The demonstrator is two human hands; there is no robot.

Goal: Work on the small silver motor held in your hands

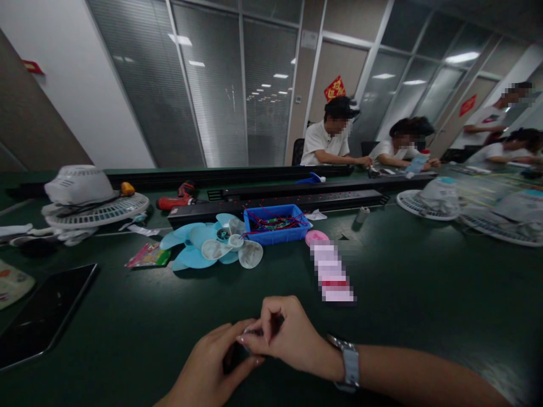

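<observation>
My left hand (218, 359) and my right hand (291, 336) meet low in the middle of the view, over the dark green tabletop (139, 322). Both are closed around one small spot, fingertips touching or nearly so. Between them a greyish sliver of something small shows; its kind is hidden by the fingers. The right thumb and forefinger are pinched together, and a watch with a grey band (350, 364) sits on that wrist. Beyond the hands lie blue and whitish fan blades (195, 243) and a blue plastic bin (275, 234) with wires and green boards inside.
A black tablet-like panel (42, 316) lies at the left. Behind it stand a white fan part (80, 189) and a red power drill (176, 198). Long black rails (271, 200) cross the table. More fan parts (436, 198) rest at right. Several people (331, 135) work across the table.
</observation>
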